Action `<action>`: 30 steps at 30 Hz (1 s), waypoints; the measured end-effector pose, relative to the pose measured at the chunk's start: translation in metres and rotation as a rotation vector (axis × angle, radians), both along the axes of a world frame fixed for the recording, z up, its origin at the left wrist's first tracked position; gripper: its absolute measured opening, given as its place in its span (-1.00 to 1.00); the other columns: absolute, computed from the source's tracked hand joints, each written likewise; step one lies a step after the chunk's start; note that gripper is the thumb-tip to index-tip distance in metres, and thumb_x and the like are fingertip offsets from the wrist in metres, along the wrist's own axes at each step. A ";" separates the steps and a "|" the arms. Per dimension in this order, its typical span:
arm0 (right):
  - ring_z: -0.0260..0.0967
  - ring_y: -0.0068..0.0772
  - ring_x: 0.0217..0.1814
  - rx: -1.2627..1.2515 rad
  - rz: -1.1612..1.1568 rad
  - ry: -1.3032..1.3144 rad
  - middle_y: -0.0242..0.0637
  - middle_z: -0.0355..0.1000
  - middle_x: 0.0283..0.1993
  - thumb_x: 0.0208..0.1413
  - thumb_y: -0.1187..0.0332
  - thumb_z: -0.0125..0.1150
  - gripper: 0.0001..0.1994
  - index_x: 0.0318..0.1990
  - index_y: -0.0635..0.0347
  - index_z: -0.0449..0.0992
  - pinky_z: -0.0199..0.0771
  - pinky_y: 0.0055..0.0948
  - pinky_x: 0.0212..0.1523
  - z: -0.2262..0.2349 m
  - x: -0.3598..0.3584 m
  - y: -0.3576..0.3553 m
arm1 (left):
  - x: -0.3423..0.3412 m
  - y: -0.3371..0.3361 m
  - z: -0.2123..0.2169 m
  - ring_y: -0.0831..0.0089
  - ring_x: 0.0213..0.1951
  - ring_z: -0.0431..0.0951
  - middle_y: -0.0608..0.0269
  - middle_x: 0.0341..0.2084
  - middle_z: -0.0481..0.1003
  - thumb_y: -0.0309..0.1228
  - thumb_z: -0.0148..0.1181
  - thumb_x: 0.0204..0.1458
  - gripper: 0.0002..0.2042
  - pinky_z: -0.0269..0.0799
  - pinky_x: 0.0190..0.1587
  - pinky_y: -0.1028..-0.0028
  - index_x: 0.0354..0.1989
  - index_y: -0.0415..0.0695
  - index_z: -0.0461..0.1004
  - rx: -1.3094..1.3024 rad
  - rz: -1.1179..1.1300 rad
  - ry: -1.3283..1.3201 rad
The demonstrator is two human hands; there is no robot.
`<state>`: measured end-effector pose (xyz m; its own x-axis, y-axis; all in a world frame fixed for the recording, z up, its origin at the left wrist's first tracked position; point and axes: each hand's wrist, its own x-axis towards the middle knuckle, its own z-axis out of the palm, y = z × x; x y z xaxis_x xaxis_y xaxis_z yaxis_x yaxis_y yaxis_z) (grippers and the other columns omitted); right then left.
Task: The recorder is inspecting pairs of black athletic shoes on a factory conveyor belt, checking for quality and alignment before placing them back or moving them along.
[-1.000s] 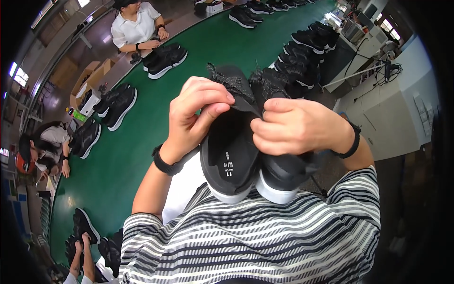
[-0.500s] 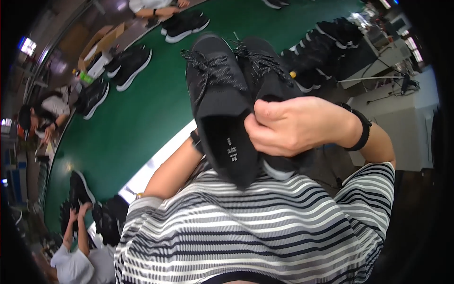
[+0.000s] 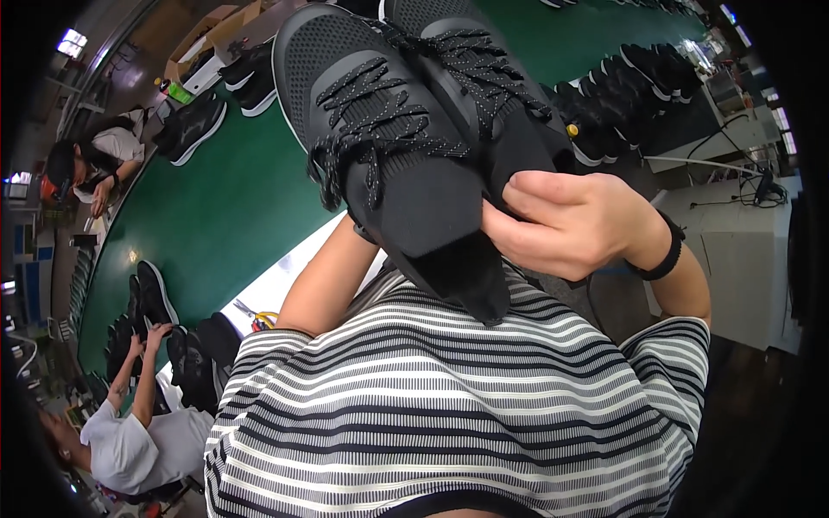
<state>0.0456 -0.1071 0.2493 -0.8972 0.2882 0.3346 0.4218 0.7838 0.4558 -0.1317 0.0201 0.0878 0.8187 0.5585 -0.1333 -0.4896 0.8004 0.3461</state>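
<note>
Two black lace-up sneakers are held up side by side in front of my chest, toes pointing away. The left sneaker [image 3: 389, 129] has a mesh toe, speckled laces and a smooth tongue; its inside shows only as a dark gap. Partly behind it is the right sneaker [image 3: 484, 78]. At the collar of that right sneaker, my right hand [image 3: 570, 220] is closed in a pinch, thumb above curled fingers. My left forearm [image 3: 332, 276] reaches up behind the left sneaker, which hides my left hand and its fingers.
A green table [image 3: 229, 194] curves beneath, with a white strip [image 3: 276, 281] along its near edge. Several black shoes [image 3: 622, 95] stand at the far right. Yellow-handled snips [image 3: 259, 317] lie near my left elbow. At left, one co-worker [image 3: 147, 440] handles shoes; another person [image 3: 104, 164] sits beyond.
The sneakers have come closer and tilted, so the left one's insole no longer shows. They loom larger toward the top. My right hand keeps its pinch at the collar and has shifted slightly right.
</note>
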 end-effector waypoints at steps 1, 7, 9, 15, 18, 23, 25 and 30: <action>0.35 -0.50 -0.32 0.063 0.018 -0.001 -0.38 0.33 -0.16 -0.16 0.36 0.06 -0.82 -0.37 0.21 0.49 0.31 -0.47 -0.01 -0.001 0.001 -0.001 | 0.000 0.001 -0.001 0.25 0.16 0.32 0.03 0.18 0.27 0.17 -0.35 0.16 -0.29 0.21 0.22 0.29 0.24 -0.21 0.15 0.001 0.001 -0.004; 0.30 -0.51 -0.29 0.321 0.034 0.232 -0.52 0.25 -0.31 -0.32 0.38 0.20 -0.79 -0.40 0.05 0.51 0.17 -0.43 -0.23 0.000 -0.001 0.003 | 0.000 0.005 -0.003 0.25 0.16 0.32 0.04 0.17 0.28 0.13 -0.32 0.17 -0.32 0.23 0.21 0.30 0.24 -0.21 0.15 0.015 0.012 -0.013; 0.28 -0.47 -0.32 0.289 0.013 0.338 -0.49 0.25 -0.36 -0.40 0.38 0.26 -0.76 -0.41 0.04 0.53 0.14 -0.41 -0.31 0.006 -0.004 0.007 | 0.000 0.005 -0.003 0.25 0.15 0.33 0.04 0.17 0.28 0.11 -0.31 0.17 -0.33 0.24 0.21 0.30 0.24 -0.21 0.15 0.017 0.007 -0.013; 0.28 -0.34 -0.41 -0.083 -0.163 0.580 -0.33 0.32 -0.42 -0.40 0.36 0.46 -0.71 -0.43 0.23 0.54 0.24 -0.41 -0.41 0.031 -0.001 -0.001 | 0.001 0.005 -0.003 0.26 0.15 0.33 0.04 0.16 0.28 0.07 -0.28 0.18 -0.37 0.25 0.20 0.31 0.24 -0.21 0.16 0.044 -0.011 -0.010; 0.27 -0.36 -0.40 -0.246 -0.226 0.708 -0.18 0.34 -0.36 -0.23 0.37 0.43 -0.66 -0.28 0.34 0.50 0.26 -0.50 -0.44 0.034 0.012 -0.015 | 0.002 0.007 -0.004 0.26 0.14 0.34 0.04 0.16 0.29 0.05 -0.26 0.19 -0.38 0.26 0.19 0.31 0.24 -0.21 0.16 0.051 -0.015 0.002; 0.35 -0.30 -0.24 -0.472 -0.284 0.759 -0.09 0.38 -0.22 0.08 0.06 0.18 -0.55 -0.13 0.34 0.46 0.37 -0.44 -0.26 0.015 0.033 -0.033 | 0.010 0.013 -0.007 0.26 0.14 0.34 0.04 0.15 0.29 0.01 -0.24 0.20 -0.41 0.28 0.19 0.32 0.24 -0.21 0.16 0.062 -0.009 -0.008; 0.36 -0.27 -0.18 -0.517 -0.326 0.769 -0.08 0.38 -0.18 0.11 -0.02 0.12 -0.50 -0.11 0.34 0.45 0.39 -0.41 -0.19 0.001 0.034 -0.039 | 0.014 0.015 -0.006 0.26 0.13 0.34 0.04 0.15 0.29 -0.01 -0.23 0.20 -0.42 0.28 0.18 0.32 0.24 -0.21 0.16 0.067 0.001 -0.014; 0.35 -0.25 -0.03 -0.526 -0.488 0.779 -0.30 0.46 -0.09 -0.25 -0.16 0.27 -0.38 -0.10 0.14 0.53 0.22 -0.31 0.02 -0.016 0.030 -0.055 | 0.016 0.022 -0.005 0.27 0.13 0.35 0.05 0.14 0.30 -0.04 -0.20 0.21 -0.44 0.30 0.18 0.32 0.24 -0.21 0.16 0.081 0.017 -0.030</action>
<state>0.0751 -0.1619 0.2338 -0.2364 0.8356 0.4958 0.7742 0.4703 -0.4235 -0.1156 0.0419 0.0832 0.8118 0.5806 -0.0624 -0.5143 0.7615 0.3945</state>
